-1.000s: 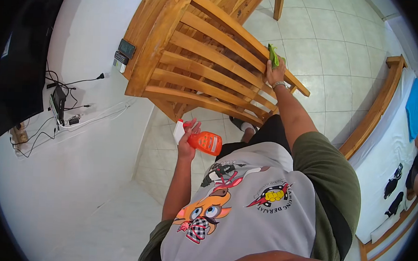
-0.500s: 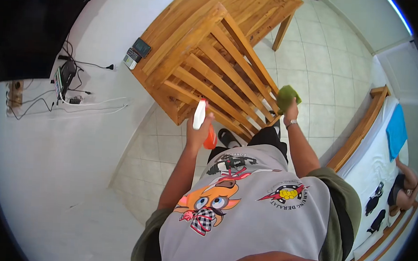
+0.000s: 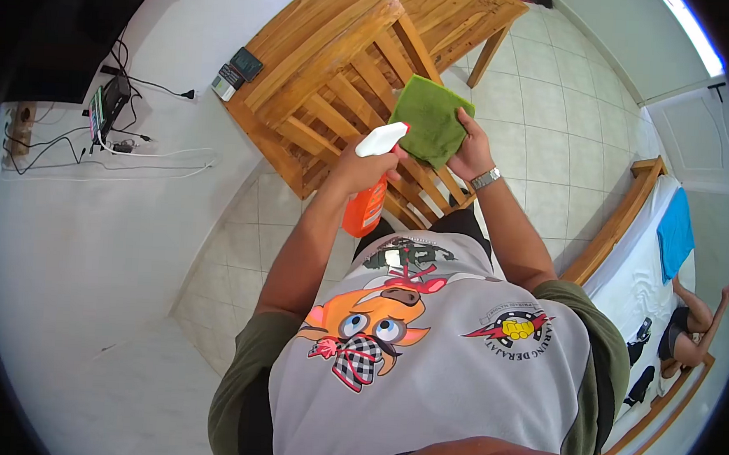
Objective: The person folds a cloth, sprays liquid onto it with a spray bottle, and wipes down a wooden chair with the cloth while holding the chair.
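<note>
My left hand is wrapped round the neck of an orange spray bottle, and its white trigger head points toward the cloth. My right hand grips a green cloth by its right edge. The cloth hangs spread out, right beside the nozzle. Behind both hands stands a wooden chair with a slatted back, partly covered by the cloth and the bottle.
A wooden table stands beyond the chair, with small dark devices at its left edge. Cables hang on the left wall. To the right, a person is on a bed with a blue cloth.
The green cloth has been lifted from the chair's right side to the front of the slats and now hangs unfolded. The spray bottle has risen and moved closer to it.
</note>
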### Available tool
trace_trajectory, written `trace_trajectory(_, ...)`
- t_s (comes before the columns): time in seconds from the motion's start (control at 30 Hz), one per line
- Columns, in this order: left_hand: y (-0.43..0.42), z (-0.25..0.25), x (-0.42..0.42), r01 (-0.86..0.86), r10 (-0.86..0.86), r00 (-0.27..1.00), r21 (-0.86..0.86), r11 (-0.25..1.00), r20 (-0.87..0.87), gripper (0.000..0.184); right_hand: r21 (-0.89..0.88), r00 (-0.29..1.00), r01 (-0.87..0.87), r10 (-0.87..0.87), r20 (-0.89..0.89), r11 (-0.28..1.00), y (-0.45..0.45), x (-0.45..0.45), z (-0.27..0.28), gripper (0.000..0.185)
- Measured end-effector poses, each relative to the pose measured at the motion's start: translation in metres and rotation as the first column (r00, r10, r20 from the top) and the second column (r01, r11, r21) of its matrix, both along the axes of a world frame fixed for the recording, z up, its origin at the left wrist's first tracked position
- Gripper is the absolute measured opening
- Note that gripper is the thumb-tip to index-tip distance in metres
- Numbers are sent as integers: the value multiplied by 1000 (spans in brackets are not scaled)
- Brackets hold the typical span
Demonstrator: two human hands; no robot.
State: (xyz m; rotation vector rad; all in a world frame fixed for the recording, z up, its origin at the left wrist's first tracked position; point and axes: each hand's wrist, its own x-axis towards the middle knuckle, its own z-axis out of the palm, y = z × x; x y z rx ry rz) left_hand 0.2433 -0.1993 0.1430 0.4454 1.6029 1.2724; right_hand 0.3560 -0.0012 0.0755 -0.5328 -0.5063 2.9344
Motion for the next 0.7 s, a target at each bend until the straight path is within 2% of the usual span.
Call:
trace_trajectory(0.07, -5, -10, 2, -20, 18, 999, -43, 999, -36, 41, 8, 1000, -15, 15, 6, 1000, -2, 2, -2, 49)
trace_trajectory(0.13, -10, -4, 8, -119, 119, 992, 7, 993, -41, 36, 10, 1000, -26, 26, 5, 1000, -6, 0, -4, 49)
trace_trajectory(0.27, -19, -15, 7, -134, 134, 991, 2, 991, -14, 36, 19, 998, -56, 56, 3, 998, -12, -4, -6, 49)
trace_trajectory(0.33, -21, -14, 7, -94, 84, 993, -127, 987, -83, 44, 35, 997, -57, 56, 44, 998, -17, -7, -7, 49)
trace_trajectory(0.37, -26, -18, 8, -95, 85, 993, -126, 987, -83, 44, 36, 997, -58, 57, 44, 998, -21, -8, -8, 49)
trace_trajectory(0.43, -34, -33, 12, -167, 169, 985, 70, 984, -26, 52, 52, 998, -44, 42, 51, 998, -26, -11, -7, 51)
trace_trajectory(0.47, -39, -39, 11, -145, 148, 988, 80, 986, -31, 60, 56, 998, -46, 44, 46, 997, -25, -15, -6, 51)
trace_trajectory(0.53, -49, -47, 14, -205, 211, 977, 120, 971, -33, 61, 173, 994, 83, -94, 59, 981, -26, -27, 1, 50)
trace_trajectory(0.57, -56, -52, 15, -262, 268, 963, 154, 953, -26, 62, 174, 994, 80, -90, 54, 982, -24, -36, 5, 50)
trace_trajectory(0.63, -72, -65, 20, -303, 309, 951, 146, 942, -18, 61, 553, 937, 109, -271, 221, 826, -14, -61, 31, 48)
trace_trajectory(0.7, -83, -68, 28, -534, 534, 844, 166, 829, 50, 45, 731, 891, 119, -397, 220, 672, -17, -93, 59, 48)
